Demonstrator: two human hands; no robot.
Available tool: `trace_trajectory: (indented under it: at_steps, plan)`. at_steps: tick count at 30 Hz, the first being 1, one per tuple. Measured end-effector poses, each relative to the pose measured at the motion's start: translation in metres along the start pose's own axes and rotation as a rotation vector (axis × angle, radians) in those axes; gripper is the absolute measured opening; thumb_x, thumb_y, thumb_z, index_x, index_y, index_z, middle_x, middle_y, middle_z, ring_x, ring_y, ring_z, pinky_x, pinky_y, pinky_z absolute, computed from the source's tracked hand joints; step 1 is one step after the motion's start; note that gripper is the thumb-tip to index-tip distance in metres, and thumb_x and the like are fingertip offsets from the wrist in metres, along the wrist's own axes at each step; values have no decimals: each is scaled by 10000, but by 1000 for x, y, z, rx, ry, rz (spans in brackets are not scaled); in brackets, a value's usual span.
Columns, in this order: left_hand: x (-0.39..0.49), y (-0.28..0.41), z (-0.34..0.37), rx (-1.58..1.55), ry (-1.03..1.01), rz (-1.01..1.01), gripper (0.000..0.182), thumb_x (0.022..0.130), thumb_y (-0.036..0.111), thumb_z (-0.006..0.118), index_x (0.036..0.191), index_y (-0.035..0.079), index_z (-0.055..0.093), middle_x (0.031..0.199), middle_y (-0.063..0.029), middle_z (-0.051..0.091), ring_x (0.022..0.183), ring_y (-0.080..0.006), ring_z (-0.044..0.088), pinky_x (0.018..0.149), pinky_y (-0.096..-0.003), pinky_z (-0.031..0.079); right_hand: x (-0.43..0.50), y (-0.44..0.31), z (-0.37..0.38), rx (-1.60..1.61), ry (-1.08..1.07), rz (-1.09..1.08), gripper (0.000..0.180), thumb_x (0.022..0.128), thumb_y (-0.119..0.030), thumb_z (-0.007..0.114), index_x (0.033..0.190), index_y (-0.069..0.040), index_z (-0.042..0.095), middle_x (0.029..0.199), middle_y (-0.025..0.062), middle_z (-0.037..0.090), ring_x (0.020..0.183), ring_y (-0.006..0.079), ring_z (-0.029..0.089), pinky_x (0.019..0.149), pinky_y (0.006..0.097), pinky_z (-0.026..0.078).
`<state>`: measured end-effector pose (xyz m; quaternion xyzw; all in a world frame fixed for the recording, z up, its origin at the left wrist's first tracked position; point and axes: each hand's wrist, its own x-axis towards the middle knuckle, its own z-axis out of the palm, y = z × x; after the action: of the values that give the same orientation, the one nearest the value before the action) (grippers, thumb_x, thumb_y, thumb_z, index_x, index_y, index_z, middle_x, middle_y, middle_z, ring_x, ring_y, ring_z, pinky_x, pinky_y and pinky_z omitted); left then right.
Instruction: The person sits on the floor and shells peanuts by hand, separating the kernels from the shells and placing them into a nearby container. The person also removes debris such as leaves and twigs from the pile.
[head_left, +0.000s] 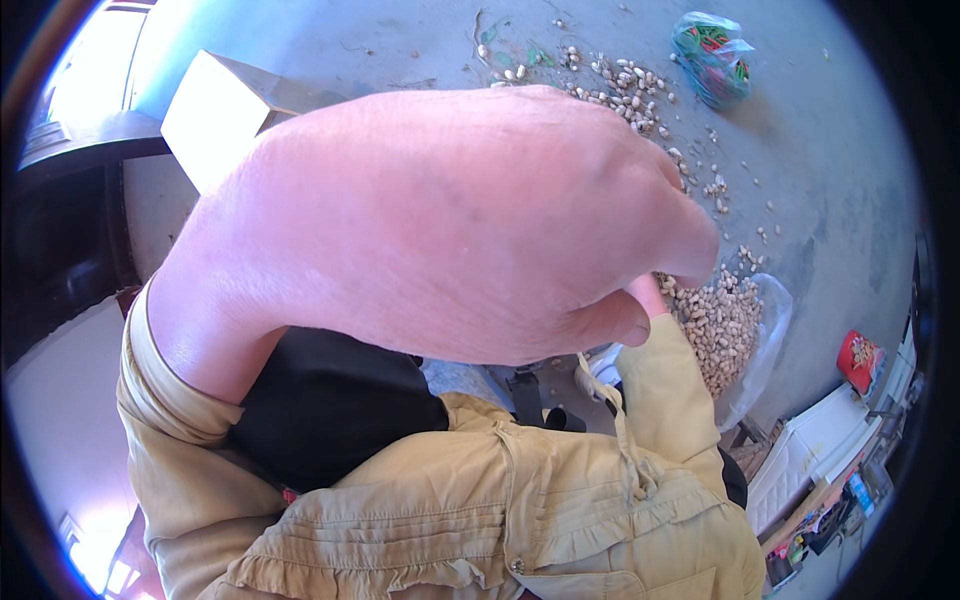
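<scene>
My left hand (600, 202) is raised close before the camera, its back towards me and its fingers curled. The thumb lies a little apart from them, and the inside of the grasp is hidden. Only the wrist of my right hand (649, 294) shows beyond the yellow sleeve (664, 382); the left hand covers the rest. Beside that sleeve lies a heap of unshelled peanuts (720, 330), next to clear plastic sheeting (776, 307). More peanuts (634, 94) are strewn over the floor past my left hand, some with stems and bits of leaf.
A plastic bag (712, 64) of red and green chillies sits on the concrete floor (825, 187). At the right are a red packet (860, 361) and a white panel (806, 442). A white box (214, 116) stands at the left by a dark table (90, 142).
</scene>
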<state>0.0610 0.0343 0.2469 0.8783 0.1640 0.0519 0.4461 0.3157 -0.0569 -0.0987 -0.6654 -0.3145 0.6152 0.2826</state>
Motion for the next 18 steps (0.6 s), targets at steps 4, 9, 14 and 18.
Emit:
trace_trajectory:
  at_steps: [4,9,14,18]
  plan:
    - [5,0,3,-36,4,78,361,777,136,659,1115,61,556,971,-139,570,798,-340,581,669,-385,472,17,10,-53,-102,115,-64,147,849,-142,630,929,-19,627,793,18,628,703,83,561,644,228,462]
    - [4,-6,3,-163,166,287,357,786,152,654,1119,66,558,972,-140,574,793,-334,587,657,-378,475,2,5,-65,-42,-21,4,169,822,-153,661,878,5,644,819,8,627,746,99,563,698,258,459]
    - [9,-9,1,-196,159,336,374,785,154,653,1138,75,557,975,-139,574,801,-333,590,665,-377,479,-68,-21,-44,-970,-513,-133,78,729,-112,658,776,-55,682,901,93,613,908,200,557,812,322,448]
    - [7,-10,6,-182,173,313,382,780,150,656,1142,81,558,980,-137,573,812,-335,591,673,-377,480,-86,24,-34,-1410,-488,-426,121,718,-110,588,769,-85,695,949,116,614,1009,267,525,860,370,430]
